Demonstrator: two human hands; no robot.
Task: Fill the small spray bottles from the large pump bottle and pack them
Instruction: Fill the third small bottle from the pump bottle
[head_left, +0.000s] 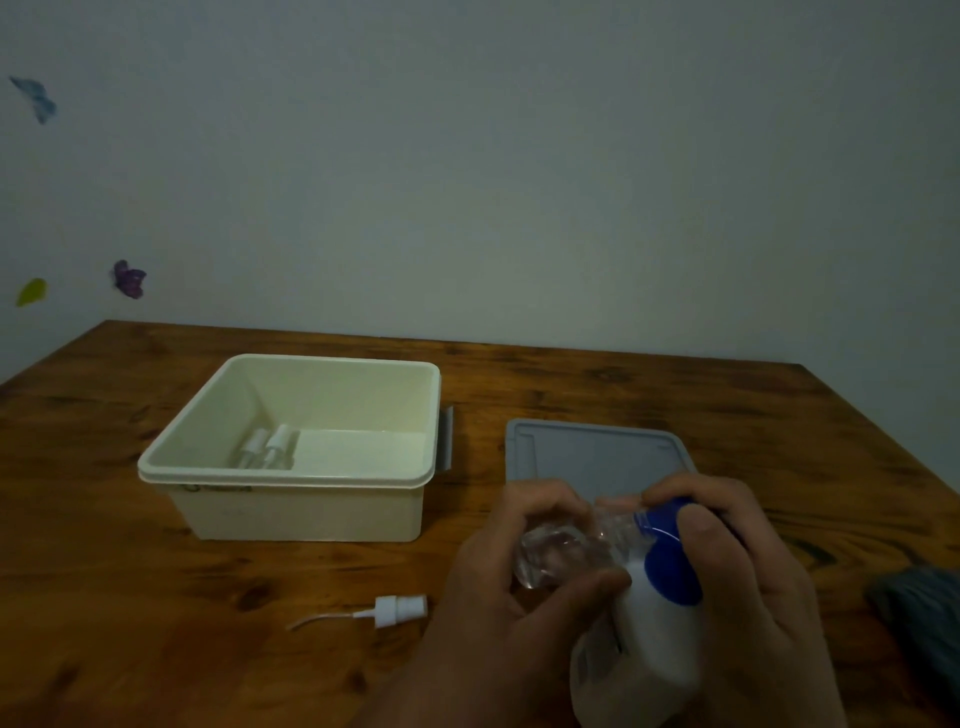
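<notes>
1. The wooden table (156, 597) carries everything.
2. A cream box (291, 512) stands open at the left, with two capped spray bottles (265, 447) inside.
3. The grey lid (587, 452) lies just right of it.
4. The right hand (748, 566) presses the blue pump on the white pump bottle (649, 649), fingers closed over it.
5. The left hand (498, 566) grips a clear small bottle (566, 545) at the nozzle, fingers wrapped round it.
6. A loose spray cap (395, 612) lies on the table near the left hand.

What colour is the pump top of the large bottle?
Blue, on the white large bottle; pump top shows best in the head view.
</notes>
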